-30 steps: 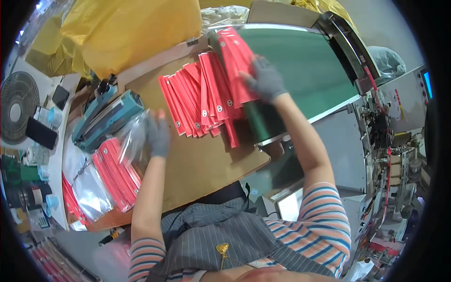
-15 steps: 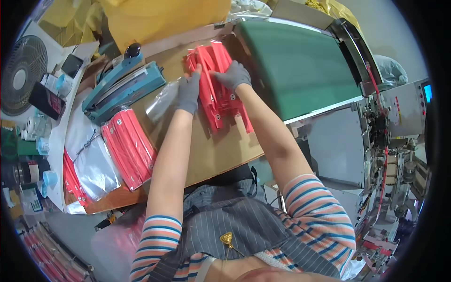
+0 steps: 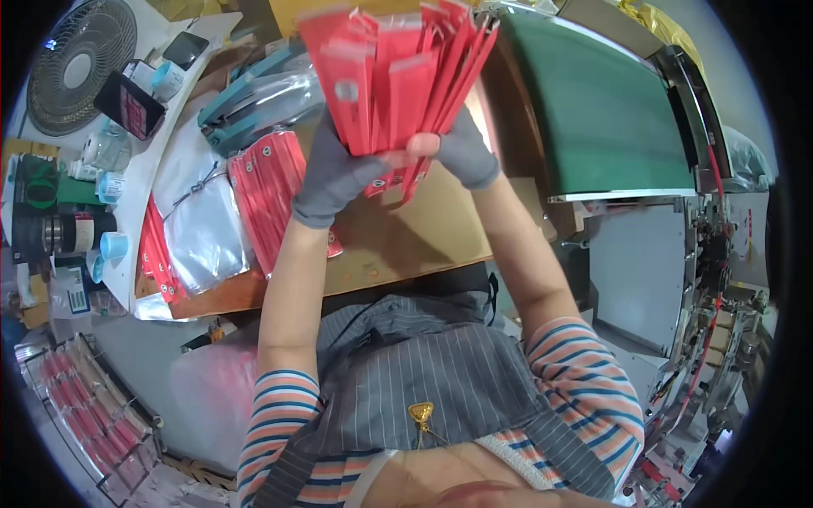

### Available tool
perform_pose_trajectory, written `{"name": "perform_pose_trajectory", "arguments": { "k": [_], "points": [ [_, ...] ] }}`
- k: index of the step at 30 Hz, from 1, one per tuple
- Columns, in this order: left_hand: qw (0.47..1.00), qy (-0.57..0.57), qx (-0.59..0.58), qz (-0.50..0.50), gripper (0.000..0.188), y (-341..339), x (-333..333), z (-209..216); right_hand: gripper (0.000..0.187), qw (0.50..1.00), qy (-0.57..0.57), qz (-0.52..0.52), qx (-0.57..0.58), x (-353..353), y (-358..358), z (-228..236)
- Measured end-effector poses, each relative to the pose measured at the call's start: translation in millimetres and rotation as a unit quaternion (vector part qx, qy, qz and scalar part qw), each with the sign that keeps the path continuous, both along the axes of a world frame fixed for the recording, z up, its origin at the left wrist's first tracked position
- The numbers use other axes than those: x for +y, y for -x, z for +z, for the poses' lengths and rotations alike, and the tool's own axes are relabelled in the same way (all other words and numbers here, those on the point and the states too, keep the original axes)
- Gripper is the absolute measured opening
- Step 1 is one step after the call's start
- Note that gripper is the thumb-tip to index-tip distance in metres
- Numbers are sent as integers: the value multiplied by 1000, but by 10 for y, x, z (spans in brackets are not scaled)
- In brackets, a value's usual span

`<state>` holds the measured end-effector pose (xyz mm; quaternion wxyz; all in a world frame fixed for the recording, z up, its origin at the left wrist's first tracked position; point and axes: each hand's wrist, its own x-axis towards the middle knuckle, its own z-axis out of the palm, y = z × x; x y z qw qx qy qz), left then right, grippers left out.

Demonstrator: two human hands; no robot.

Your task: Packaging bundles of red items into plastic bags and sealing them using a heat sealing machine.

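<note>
My left hand [image 3: 332, 176] and my right hand [image 3: 464, 152], both in grey gloves with bare fingertips, grip a loose bundle of narrow red packets [image 3: 394, 97] from either side. The bundle is held up above the table, its upper ends fanned out and uneven. My thumbs press on its near side; most of the other fingers are hidden behind it. To the left of my left hand lies a stack of similar red packets [image 3: 264, 190] in clear wrapping. Beside that stack sits a pile of clear plastic bags [image 3: 207, 233] with a dark tie on top.
Brown cardboard [image 3: 415, 241] covers the table below my hands. A blue-green hand sealer [image 3: 241, 110] stands behind the wrapped stack. On the right is a green conveyor belt [image 3: 605, 110]. A shelf at left holds a fan [image 3: 80, 72] and a phone [image 3: 129, 106].
The red bundle has been lifted off the cardboard, raised toward me and tipped upright. Both hands have shifted to its lower part. The view has also moved slightly.
</note>
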<state>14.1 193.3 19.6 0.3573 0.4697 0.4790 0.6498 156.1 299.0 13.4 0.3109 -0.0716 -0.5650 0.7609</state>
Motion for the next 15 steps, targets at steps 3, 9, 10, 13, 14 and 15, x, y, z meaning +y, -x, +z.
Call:
{"name": "perform_pose_trajectory", "arguments": {
  "k": [3, 9, 10, 13, 14, 15],
  "points": [
    [990, 113, 63, -60, 73, 63, -242, -129, 82, 997, -79, 1, -26, -62, -118, -57],
    [994, 54, 91, -32, 70, -231, -431, -204, 87, 993, -87, -66, -53, -621, -164, 153],
    [994, 82, 52, -59, 70, -234, -510, -184, 87, 993, -86, -59, -51, -763, -182, 243],
    [984, 108, -45, -132, 61, -305, -833, -83, 80, 987, -120, -106, -19, -1018, -234, 378],
    [961, 138, -159, -177, 58, -325, -971, -103, 67, 992, -108, -64, -6, -1038, -218, 509],
    [928, 132, -297, -180, 59, -403, -1070, -301, 57, 990, -132, -3, -58, -983, -154, 523]
  ]
}}
